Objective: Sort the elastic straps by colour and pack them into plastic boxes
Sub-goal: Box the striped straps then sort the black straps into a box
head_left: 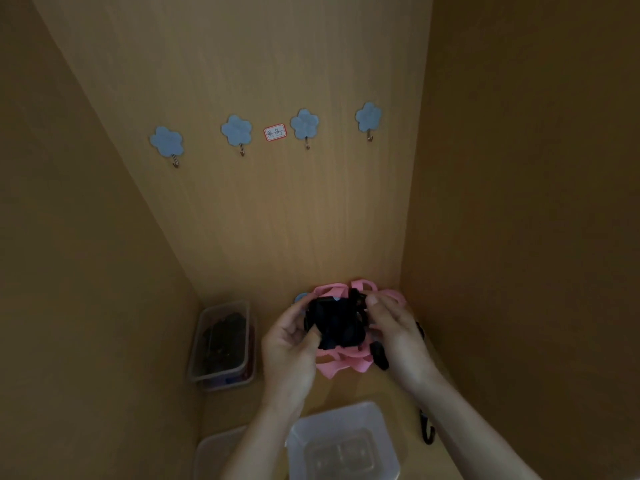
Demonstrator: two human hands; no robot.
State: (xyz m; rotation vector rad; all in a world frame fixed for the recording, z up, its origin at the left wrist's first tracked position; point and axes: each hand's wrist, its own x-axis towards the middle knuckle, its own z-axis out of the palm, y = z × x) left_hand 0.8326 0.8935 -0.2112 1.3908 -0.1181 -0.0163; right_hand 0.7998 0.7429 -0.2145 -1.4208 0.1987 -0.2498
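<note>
a big wooden cupboard fills the view, and its back wall goes up high between two side walls. it is dim in here. down at the bottom is the shelf.

two bare arms reach in from below. the left arm hides part of a see-through box in the corner. next to it, between the arms, sits a clear box with its open side up and two square shapes in its bottom. farther back by the left wall is a box on the left with dark straps in it. it looks like it sits on top of another box, but i cannot tell for sure.

the left hand and the right hand hold up a bunch of straps above the shelf, near the back wall. the black straps are in front and the pink straps poke out behind and under. the left fingers curl round the left side. the right thumb and fingers pinch the top right part. the hands cover the sides of the bunch, and the bunch hides most of a small blue thing.

a loose black strap lies by the right wall, half behind the right arm.

four blue flower hooks sit in a row on the back wall, with a tiny label between two of them.
</note>
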